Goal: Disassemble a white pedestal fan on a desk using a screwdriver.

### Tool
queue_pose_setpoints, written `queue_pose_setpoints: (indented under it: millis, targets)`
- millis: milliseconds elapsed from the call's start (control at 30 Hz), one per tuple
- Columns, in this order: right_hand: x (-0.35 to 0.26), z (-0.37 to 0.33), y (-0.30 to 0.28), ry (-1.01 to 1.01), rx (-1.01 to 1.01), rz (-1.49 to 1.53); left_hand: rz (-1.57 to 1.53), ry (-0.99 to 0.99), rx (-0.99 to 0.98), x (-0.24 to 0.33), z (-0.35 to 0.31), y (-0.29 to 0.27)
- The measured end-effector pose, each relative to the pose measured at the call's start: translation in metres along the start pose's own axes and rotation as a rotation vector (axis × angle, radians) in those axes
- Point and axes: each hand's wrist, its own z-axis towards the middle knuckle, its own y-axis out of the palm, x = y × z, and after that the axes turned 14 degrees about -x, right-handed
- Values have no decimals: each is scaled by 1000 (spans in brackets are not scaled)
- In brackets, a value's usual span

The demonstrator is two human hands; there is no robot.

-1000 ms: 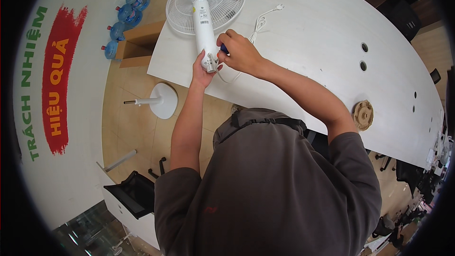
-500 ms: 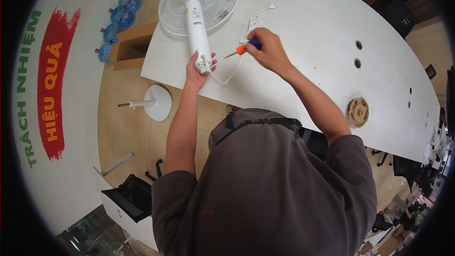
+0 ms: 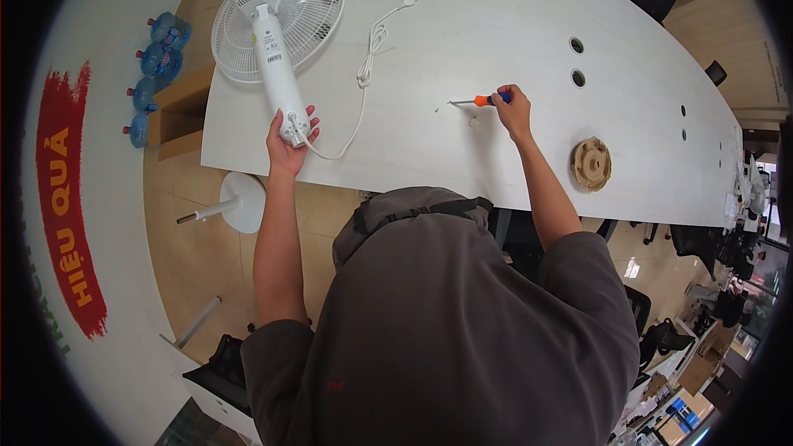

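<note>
Fan [image 3: 271, 43] on the counter [image 3: 496, 25], left end, cage [image 3: 318, 25] to the far side. Likely light but top-heavy; smooth, stiff post [image 3: 281, 83], cage probably dents easily. Best hold: post. Left hand [image 3: 287, 151] cupped round post's near end, fingers half curled. Right hand [image 3: 515, 112] gripping screwdriver [image 3: 481, 101] by the handle, tip pointing left near a small bit [image 3: 437, 110].

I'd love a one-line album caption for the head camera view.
The left hand holds a white fan by its column while the right hand holds a screwdriver above the table.
</note>
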Motion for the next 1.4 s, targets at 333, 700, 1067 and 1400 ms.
queue_pose_setpoints:
  millis: [333,700,1067,1400]
  targets:
    - [-10,-26,-34,-257,301,-276,-6,-5,13,-1,-1,1]
    - [20,-34,-49,-124,349,-108,-35,19,-7,1,1,-15]
    - [-125,-39,37,-191,-234,482,-9,-6,-40,-3,0,-7]
    - [-181,-35,95,-331,-529,477,-35,3,-42,-4,-2,-9]
